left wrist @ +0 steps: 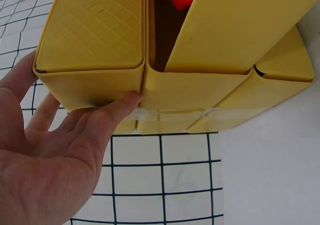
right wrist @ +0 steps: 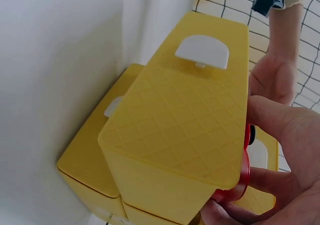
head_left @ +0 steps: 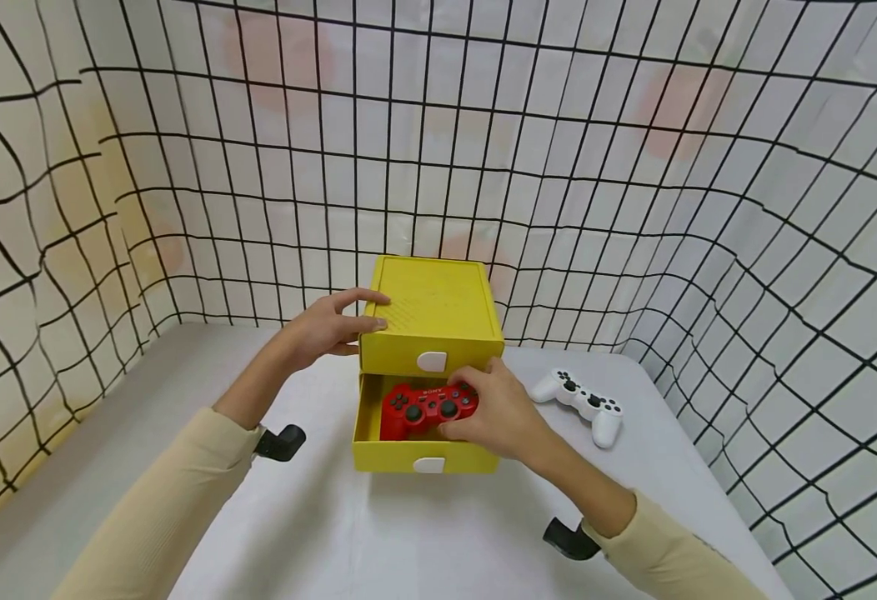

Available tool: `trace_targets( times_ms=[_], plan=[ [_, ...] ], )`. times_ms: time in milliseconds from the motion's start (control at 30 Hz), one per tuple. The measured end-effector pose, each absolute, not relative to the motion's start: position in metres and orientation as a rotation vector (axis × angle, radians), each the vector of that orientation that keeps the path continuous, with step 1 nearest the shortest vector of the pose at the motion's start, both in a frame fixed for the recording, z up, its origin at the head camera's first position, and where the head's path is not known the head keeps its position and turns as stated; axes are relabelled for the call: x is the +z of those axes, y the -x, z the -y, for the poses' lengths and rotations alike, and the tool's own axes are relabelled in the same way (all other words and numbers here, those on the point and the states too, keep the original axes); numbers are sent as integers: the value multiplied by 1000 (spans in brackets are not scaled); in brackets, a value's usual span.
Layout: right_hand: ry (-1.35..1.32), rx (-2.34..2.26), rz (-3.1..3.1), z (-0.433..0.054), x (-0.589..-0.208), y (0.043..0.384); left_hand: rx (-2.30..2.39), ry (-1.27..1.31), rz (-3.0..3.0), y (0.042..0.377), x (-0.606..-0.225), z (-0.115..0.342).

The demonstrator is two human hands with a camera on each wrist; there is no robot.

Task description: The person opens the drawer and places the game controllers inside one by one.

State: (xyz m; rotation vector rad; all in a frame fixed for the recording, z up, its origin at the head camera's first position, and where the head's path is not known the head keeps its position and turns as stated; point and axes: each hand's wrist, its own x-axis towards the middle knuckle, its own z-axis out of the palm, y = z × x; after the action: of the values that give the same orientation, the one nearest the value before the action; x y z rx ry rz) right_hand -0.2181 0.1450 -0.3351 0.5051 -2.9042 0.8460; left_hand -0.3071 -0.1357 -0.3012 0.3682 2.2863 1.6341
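Observation:
A yellow drawer unit [head_left: 438, 304] stands on the white table, and its middle drawer [head_left: 386, 457] is pulled out toward me. Inside that drawer lies a red game controller [head_left: 416, 408], marked SONY, with its sticks facing up. My right hand [head_left: 498, 414] reaches into the drawer and grips the controller's right handle, thumb on the near side. Part of the controller [right wrist: 244, 172] shows past the drawer wall in the right wrist view. My left hand [head_left: 326, 327] rests against the unit's upper left corner; in the left wrist view its extended fingers [left wrist: 112, 112] touch the side.
To the right of the unit, a white game controller [head_left: 581, 404] lies on the table [head_left: 423, 542]. Black wire grid [head_left: 438, 125] with white sheeting behind it encloses the back and both sides. The drawers carry white pull tabs [head_left: 432, 361].

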Motion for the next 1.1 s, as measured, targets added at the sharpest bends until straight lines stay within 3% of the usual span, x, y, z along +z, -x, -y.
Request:
trace_targets(
  times_ms=[367,1100],
  plan=[
    [-455,724,2961,-142,-338,221,1633,-384,-2292,306,-302,137],
    [-633,568,2958,-146,-347,231,1627,-382,-2304,305,-301,136]
  ],
)
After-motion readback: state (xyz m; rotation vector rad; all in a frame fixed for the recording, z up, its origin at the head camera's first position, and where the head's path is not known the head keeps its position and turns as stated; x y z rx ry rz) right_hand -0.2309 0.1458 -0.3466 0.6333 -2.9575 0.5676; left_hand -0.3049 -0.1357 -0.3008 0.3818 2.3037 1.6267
